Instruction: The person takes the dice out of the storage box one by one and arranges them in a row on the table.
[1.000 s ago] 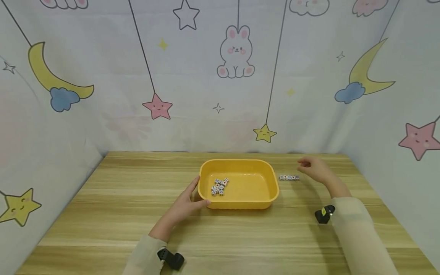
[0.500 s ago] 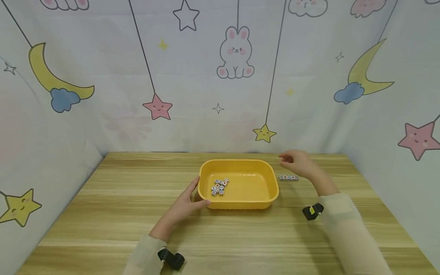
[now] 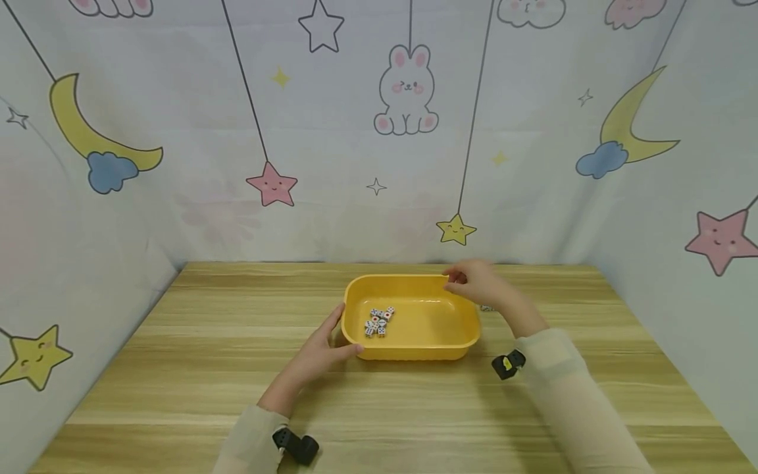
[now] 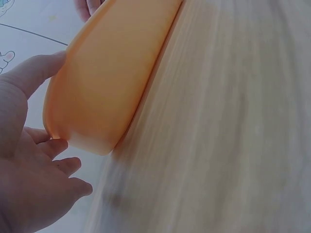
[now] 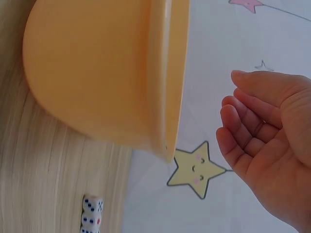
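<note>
My left hand (image 3: 316, 355) holds the left end of a yellow plastic basin (image 3: 414, 353), thumb on the near rim and fingers along its side. The left wrist view shows the thumb at the rim and the other fingers loosely bent beside the basin's end. Inside, at the left, lies a small heap of white dice (image 3: 376, 326). Over the basin's far right corner hovers my right hand (image 3: 482, 284), fingers loosely bent, with no die visible between the fingertips. The right wrist view has this hand (image 5: 272, 131) beyond the rim.
On the wood-grain table (image 3: 249, 309), right of the basin, a neat row of dice (image 5: 91, 213) is mostly hidden in the head view by the right hand. A pale cloth wall (image 3: 331, 230) with printed stars, moons and a rabbit encloses the back and sides.
My right hand has travelled left from beyond the dice row to above the basin's right corner, now covering most of that row. The left hand, the basin and the heaped dice have stayed put.
</note>
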Tool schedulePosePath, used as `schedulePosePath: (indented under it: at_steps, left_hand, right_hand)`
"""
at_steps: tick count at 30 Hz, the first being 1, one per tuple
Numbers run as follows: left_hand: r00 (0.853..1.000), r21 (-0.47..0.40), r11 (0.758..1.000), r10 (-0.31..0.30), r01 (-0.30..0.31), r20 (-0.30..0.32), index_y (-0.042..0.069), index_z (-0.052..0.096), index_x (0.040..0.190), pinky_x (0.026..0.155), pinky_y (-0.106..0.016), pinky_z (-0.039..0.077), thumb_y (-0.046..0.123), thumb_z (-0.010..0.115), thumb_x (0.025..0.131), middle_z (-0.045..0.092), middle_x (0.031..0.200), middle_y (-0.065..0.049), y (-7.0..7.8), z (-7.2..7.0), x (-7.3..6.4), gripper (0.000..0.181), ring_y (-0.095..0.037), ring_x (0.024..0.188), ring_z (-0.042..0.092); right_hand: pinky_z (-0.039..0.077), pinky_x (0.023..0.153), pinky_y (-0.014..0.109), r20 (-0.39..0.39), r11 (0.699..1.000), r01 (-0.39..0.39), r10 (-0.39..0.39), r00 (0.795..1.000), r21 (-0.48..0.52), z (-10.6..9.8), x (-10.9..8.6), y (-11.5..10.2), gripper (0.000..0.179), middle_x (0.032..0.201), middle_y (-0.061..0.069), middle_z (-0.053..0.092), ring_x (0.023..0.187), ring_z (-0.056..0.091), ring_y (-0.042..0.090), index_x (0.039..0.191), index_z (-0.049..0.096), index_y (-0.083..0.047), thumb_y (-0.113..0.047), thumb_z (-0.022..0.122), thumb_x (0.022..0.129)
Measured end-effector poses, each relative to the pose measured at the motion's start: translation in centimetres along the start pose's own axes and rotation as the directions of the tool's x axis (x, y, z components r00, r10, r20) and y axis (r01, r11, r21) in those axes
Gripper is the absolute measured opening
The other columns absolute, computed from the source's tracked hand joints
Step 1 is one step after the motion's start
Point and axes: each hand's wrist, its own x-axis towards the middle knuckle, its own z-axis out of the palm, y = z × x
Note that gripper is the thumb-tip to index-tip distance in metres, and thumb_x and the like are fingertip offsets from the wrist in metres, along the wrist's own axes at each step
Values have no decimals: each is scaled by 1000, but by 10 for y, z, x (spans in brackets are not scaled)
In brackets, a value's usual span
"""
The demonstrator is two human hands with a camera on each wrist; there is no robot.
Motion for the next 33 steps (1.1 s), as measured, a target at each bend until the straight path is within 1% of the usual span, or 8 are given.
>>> schedulePosePath:
  at_steps: [5, 10, 16, 21, 27, 30, 33]
  left_hand:
    - [1000, 2, 1000, -8, 8, -2, 18, 13, 156, 115, -60, 8, 27, 76, 84, 10, 162, -7, 1, 0, 0, 97, -34, 148, 2]
    - [1000, 8, 1000, -5, 5, -2, 18, 13, 157, 115, -60, 8, 27, 76, 84, 10, 162, -8, 1, 0, -1, 97, -34, 148, 3]
    - [1000, 4, 1000, -5, 5, 5, 18, 12, 157, 115, -61, 8, 27, 76, 84, 9, 162, -7, 2, 0, -2, 97, -34, 148, 2]
    - [1000, 8, 1000, -3, 3, 5, 18, 12, 157, 114, -61, 8, 28, 76, 84, 10, 162, -8, 3, -1, -2, 97, -35, 148, 2]
    - [1000, 11, 1000, -12, 12, -1, 17, 13, 157, 115, -60, 7, 28, 76, 84, 10, 162, -8, 3, -2, -2, 97, -34, 148, 3]
    - [1000, 8, 1000, -17, 17, -3, 17, 13, 157, 115, -59, 8, 28, 76, 84, 10, 162, -8, 3, -1, -1, 96, -34, 148, 4]
    - [1000, 5, 1000, -21, 21, -5, 18, 13, 156, 115, -59, 8, 28, 76, 84, 11, 162, -9, 3, -1, -2, 96, -34, 148, 5]
  right_hand:
    - [50, 74, 32, 24, 1000, 21, -22, 999, 14, 9, 9, -12, 34, 92, 9, 65, 81, 56, 19, 119, 63, 7, -12, 64, 92]
    - [50, 74, 31, 49, 999, 31, -33, 998, 42, 21, 18, -19, 33, 91, 7, 64, 81, 55, 18, 119, 63, 7, -12, 65, 91]
    - [52, 78, 33, 74, 999, 44, -46, 996, 26, 36, 27, -25, 33, 91, 7, 67, 84, 59, 18, 117, 64, 6, -13, 65, 91]
    - [53, 78, 33, 92, 998, 61, -63, 994, 24, 47, 35, -29, 31, 92, 9, 68, 83, 61, 18, 115, 65, 7, -11, 66, 90]
    - [52, 78, 31, 141, 999, 21, -25, 990, 29, 61, 43, -33, 27, 91, 7, 67, 81, 57, 15, 112, 67, 5, -9, 66, 90]
    - [51, 79, 31, 152, 1000, -3, -1, 988, 25, 67, 46, -34, 27, 91, 6, 67, 81, 56, 15, 113, 67, 4, -10, 67, 90]
    - [51, 78, 31, 154, 1000, 0, -3, 988, 24, 72, 48, -34, 27, 90, 6, 67, 80, 56, 15, 112, 67, 4, -10, 67, 89]
